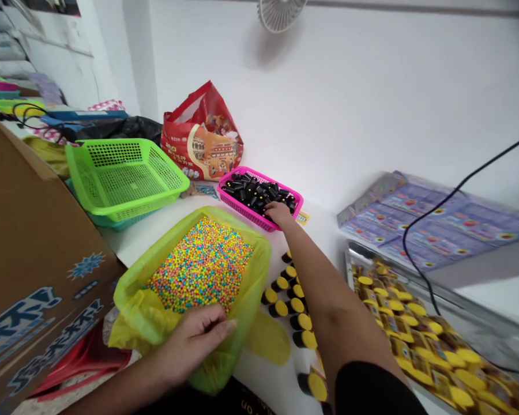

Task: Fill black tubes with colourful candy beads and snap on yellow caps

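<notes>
My left hand (196,340) rests on the near rim of a green basket (127,282) lined with a yellow-green bag and filled with small multicoloured beads (203,265). Its fingers are curled over the bag's edge. My right hand (278,213) reaches far forward into a pink basket (294,200) of small black tubes (253,193). The fingers are down among the tubes, and whether they hold one is hidden. Between the two baskets, several black tubes with yellow caps (288,294) stand on the white table.
An empty green basket (123,176) stands at the back left, with a red printed bag (203,135) behind it. A brown cardboard box (30,253) fills the left. On the right lie a tray of yellow-capped packs (419,334), purple printed sheets (436,225) and a black cable (419,225).
</notes>
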Demonstrator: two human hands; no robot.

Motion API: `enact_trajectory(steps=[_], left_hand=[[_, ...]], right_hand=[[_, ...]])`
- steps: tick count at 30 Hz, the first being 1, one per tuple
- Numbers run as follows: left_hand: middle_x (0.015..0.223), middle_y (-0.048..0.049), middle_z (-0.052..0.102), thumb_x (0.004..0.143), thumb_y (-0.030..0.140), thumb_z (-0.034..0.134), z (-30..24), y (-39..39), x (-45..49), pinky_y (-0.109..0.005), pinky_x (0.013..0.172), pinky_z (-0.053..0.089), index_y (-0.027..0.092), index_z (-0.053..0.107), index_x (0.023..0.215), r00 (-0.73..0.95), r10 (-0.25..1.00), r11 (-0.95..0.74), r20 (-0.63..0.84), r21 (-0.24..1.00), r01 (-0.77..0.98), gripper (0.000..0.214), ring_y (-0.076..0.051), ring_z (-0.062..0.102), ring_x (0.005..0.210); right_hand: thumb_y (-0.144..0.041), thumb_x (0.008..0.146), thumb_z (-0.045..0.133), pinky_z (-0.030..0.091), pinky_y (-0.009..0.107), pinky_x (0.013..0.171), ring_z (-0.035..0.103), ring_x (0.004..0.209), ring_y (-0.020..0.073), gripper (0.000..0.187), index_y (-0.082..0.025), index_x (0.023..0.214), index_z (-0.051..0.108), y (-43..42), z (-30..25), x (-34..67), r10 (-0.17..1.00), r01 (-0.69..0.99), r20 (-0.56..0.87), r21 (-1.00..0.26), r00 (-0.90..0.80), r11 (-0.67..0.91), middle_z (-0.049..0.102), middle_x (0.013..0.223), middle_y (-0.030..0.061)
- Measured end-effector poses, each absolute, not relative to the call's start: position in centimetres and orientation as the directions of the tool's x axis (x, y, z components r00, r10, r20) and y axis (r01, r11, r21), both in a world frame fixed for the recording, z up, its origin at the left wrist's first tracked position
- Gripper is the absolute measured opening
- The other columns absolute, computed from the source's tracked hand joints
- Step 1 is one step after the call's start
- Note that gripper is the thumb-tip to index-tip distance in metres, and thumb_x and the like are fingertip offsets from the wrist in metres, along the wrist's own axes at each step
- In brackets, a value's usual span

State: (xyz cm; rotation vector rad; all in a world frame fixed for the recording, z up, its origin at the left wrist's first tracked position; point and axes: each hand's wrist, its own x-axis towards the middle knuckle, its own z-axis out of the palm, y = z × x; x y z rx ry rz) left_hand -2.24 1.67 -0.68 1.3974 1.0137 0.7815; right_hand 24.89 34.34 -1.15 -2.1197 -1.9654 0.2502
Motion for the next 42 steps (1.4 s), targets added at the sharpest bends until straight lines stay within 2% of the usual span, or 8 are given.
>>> enact_trajectory(steps=[3,6,11,17,28,32,37,42], left_hand=[[0.061,0.004,0.039,0.092,0.052,0.053,-0.8,1.7,-2.3,-0.027,0.057,0.029,0.021,0.043,0.063,0.387,0.917,0.065,-0.101,0.992,0.105,0.043,-0.013,0.039,0.06],[0.059,0.0043,0.039,0.092,0.052,0.054,-0.9,1.7,-2.2,-0.026,0.055,0.028,0.021,0.043,0.063,0.386,0.917,0.076,-0.101,0.994,0.081,0.044,-0.013,0.038,0.058],[0.059,0.0045,0.039,0.092,0.053,0.055,-1.2,1.6,-2.2,-0.026,0.053,0.027,0.021,0.044,0.063,0.389,0.916,0.081,-0.095,0.995,0.053,0.044,-0.012,0.037,0.057],[0.058,0.0048,0.039,0.092,0.054,0.052,-1.2,1.5,-2.2,-0.026,0.053,0.027,0.022,0.043,0.065,0.397,0.908,0.115,-0.13,0.991,0.062,0.043,-0.013,0.037,0.057],[0.06,0.0054,0.038,0.091,0.057,0.051,-1.2,1.6,-2.3,-0.026,0.054,0.026,0.021,0.042,0.065,0.42,0.897,0.116,-0.137,0.99,0.076,0.045,-0.012,0.035,0.058],[0.062,0.0055,0.036,0.093,0.055,0.05,-1.3,1.5,-2.4,-0.025,0.054,0.026,0.021,0.04,0.065,0.415,0.902,0.096,-0.12,0.992,0.078,0.045,-0.011,0.035,0.059],[0.062,0.0057,0.036,0.093,0.048,0.053,-1.0,1.3,-2.8,-0.025,0.055,0.025,0.02,0.04,0.063,0.47,0.882,-0.027,-0.037,0.991,0.129,0.044,-0.01,0.035,0.06],[0.061,0.0045,0.045,0.092,0.045,0.058,-0.9,1.4,-3.0,-0.025,0.056,0.029,0.018,0.053,0.066,0.535,0.844,-0.145,0.043,0.978,0.149,0.038,-0.01,0.042,0.059]], right_hand=[[-0.025,0.095,0.064,0.052,0.04,0.095,0.065,0.115,0.0269,0.024,-0.015,0.115,0.071,33.8,-1.4,24.7,0.988,0.95,0.053,-0.287,0.146,-0.125,0.071,0.121,0.0135],[-0.018,0.094,0.061,0.051,0.034,0.096,0.064,0.118,0.025,0.022,-0.019,0.112,0.074,33.3,-1.5,24.8,0.995,0.948,0.019,-0.307,0.1,-0.089,0.072,0.122,0.0093],[-0.036,0.097,0.064,0.057,0.044,0.091,0.066,0.108,0.0233,0.032,-0.017,0.123,0.064,33.6,-1.2,25.5,0.993,0.937,-0.119,-0.348,-0.025,-0.018,0.065,0.127,0.0092],[-0.037,0.097,0.064,0.057,0.044,0.09,0.065,0.108,0.0243,0.036,-0.018,0.127,0.062,34.6,-0.9,25.7,0.982,0.936,-0.182,-0.352,-0.051,-0.017,0.062,0.13,0.0097],[-0.037,0.098,0.062,0.058,0.044,0.089,0.065,0.107,0.0231,0.035,-0.018,0.127,0.061,34.7,-2.5,25.7,0.998,0.899,-0.026,-0.435,0.049,-0.055,0.063,0.128,0.0097],[-0.029,0.082,0.076,0.055,0.035,0.082,0.068,0.092,0.0223,0.023,-0.018,0.101,0.07,34.4,-2.5,25.0,0.983,0.871,0.105,-0.483,0.153,-0.084,0.071,0.099,0.0065],[-0.034,0.076,0.073,0.051,0.036,0.081,0.065,0.095,0.0247,0.051,-0.014,0.121,0.06,31.8,-0.9,23.1,0.902,0.84,0.354,-0.543,0.247,-0.017,0.07,0.105,0.0093],[-0.04,0.078,0.073,0.047,0.032,0.068,0.062,0.073,0.0198,0.032,-0.016,0.097,0.066,26.5,0.4,18.5,0.913,0.813,0.352,-0.458,-0.205,0.359,0.07,0.086,0.0068]])
